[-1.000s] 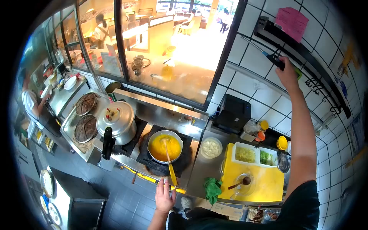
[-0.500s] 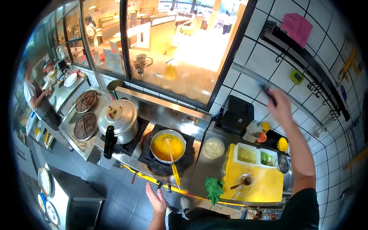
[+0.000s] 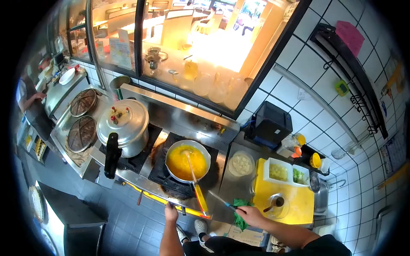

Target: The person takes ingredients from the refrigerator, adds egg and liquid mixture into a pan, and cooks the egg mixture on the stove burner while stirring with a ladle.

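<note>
My left hand point(image 3: 171, 212) is closed at the front edge of the stove, its fingers around a small black knob point(image 3: 172, 205). In my right hand point(image 3: 251, 215) is a knife point(image 3: 220, 199) with a dark handle, its narrow metal blade pointing toward the stove. Beneath that hand lies a crumpled green cloth point(image 3: 240, 222); whether they touch, I cannot tell. On the burner, a saucepan point(image 3: 168, 173) contains bright yellow liquid point(image 3: 181, 164). A ladle or spoon point(image 3: 191, 169) rests in the liquid, and the pan's yellow handle point(image 3: 200, 199) points toward me.
A large pressure cooker point(image 3: 136, 120) stands left of the pan. To the right are a white tub point(image 3: 240, 164), a yellow cutting board point(image 3: 262, 200), white containers point(image 3: 288, 182) of chopped vegetables and a bowl point(image 3: 284, 213) with a brown scoop point(image 3: 273, 205). A person point(image 3: 32, 102) stands far left.
My right hand has come down from the wall rail to the counter edge with the knife. My left hand, open before, has closed on the stove knob. The view has shifted slightly.
</note>
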A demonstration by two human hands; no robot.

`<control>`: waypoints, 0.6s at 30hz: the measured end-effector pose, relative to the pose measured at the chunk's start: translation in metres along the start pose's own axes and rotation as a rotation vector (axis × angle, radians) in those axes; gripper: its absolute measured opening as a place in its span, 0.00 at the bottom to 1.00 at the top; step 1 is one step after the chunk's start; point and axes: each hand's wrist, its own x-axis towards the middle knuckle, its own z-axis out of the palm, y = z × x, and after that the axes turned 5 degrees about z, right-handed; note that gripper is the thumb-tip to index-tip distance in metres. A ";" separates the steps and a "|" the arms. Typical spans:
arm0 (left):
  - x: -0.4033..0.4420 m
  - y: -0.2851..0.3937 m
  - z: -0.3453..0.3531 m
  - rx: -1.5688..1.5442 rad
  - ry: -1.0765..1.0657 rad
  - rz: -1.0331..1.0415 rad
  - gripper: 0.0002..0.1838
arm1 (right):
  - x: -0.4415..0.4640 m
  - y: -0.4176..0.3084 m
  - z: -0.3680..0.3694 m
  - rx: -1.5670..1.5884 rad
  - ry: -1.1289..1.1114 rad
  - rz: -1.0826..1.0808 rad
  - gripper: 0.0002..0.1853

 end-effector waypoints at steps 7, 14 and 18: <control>-0.017 0.008 0.003 -0.199 0.215 0.008 0.09 | 0.037 0.003 0.036 -0.020 0.281 -0.201 0.17; -0.011 0.021 -0.007 -0.810 0.244 -0.488 0.11 | 0.059 -0.004 0.057 -0.062 0.329 -0.313 0.16; 0.001 0.035 -0.015 -0.927 0.223 -0.771 0.13 | 0.068 -0.015 0.069 -0.033 0.345 -0.367 0.16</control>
